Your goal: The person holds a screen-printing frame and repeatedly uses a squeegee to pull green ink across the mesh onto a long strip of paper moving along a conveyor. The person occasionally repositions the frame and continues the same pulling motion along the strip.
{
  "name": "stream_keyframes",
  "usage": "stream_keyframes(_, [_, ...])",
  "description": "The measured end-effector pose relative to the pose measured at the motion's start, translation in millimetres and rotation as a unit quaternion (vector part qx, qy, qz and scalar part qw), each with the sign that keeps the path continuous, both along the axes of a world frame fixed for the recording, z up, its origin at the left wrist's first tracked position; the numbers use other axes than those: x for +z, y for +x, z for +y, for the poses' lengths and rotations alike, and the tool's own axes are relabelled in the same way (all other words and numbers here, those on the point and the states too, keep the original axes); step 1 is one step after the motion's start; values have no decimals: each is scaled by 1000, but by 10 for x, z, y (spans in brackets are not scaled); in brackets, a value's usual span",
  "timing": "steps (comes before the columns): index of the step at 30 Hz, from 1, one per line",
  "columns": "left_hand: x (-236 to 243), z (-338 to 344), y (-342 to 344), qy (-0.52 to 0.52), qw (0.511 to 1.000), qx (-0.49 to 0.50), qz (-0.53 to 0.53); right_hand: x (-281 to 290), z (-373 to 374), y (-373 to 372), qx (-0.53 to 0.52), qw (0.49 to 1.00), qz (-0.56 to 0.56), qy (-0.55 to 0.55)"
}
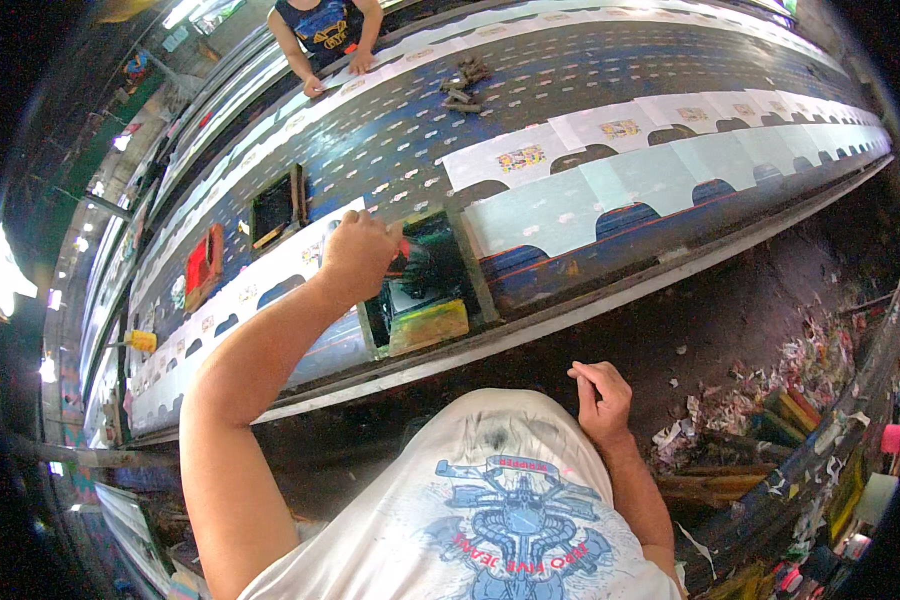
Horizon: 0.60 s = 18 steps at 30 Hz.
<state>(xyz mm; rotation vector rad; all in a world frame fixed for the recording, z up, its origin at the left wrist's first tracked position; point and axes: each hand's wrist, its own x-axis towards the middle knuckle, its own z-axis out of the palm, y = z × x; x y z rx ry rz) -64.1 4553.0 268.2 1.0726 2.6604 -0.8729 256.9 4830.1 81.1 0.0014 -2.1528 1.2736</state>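
Note:
My left hand [361, 250] reaches across the near side of the long table. Its fingers are closed at the far left corner of a dark screen-printing frame [482, 285], hiding that corner. A red patch shows inside the frame beside the fingertips, and a yellow strip [430, 327] lies along its near side. White cut fabric pieces [530, 215] with printed motifs lie in rows on both sides of the frame. My right hand [605, 400] hangs off the table's near edge, beside my shirt. Its fingers are curled in, with nothing visible in them.
Farther left on the table are a black-framed screen [277, 207], a red frame [204, 266] and a yellow container [143, 341]. Small dark blocks [463, 85] sit mid-table. A person [322, 30] works across the table. Scraps [760, 390] and boards [790, 415] lie at lower right.

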Motion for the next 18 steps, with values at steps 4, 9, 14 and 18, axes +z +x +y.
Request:
stream_keyframes(4, [-36, -177, -1, -6, 1000, -9, 12, 31, -17, -50, 14, 1000, -7, -5])
stream_keyframes(9, [125, -344, 6, -15, 998, 56, -7, 21, -59, -147, 31, 999, -11, -14])
stream_keyframes(14, [183, -485, 73, -27, 999, 24, 24, -46, -95, -238, 46, 999, -8, -9])
stream_keyframes(18, [195, -478, 12, -26, 997, 76, -13, -23, -117, -307, 58, 998, -13, -9])
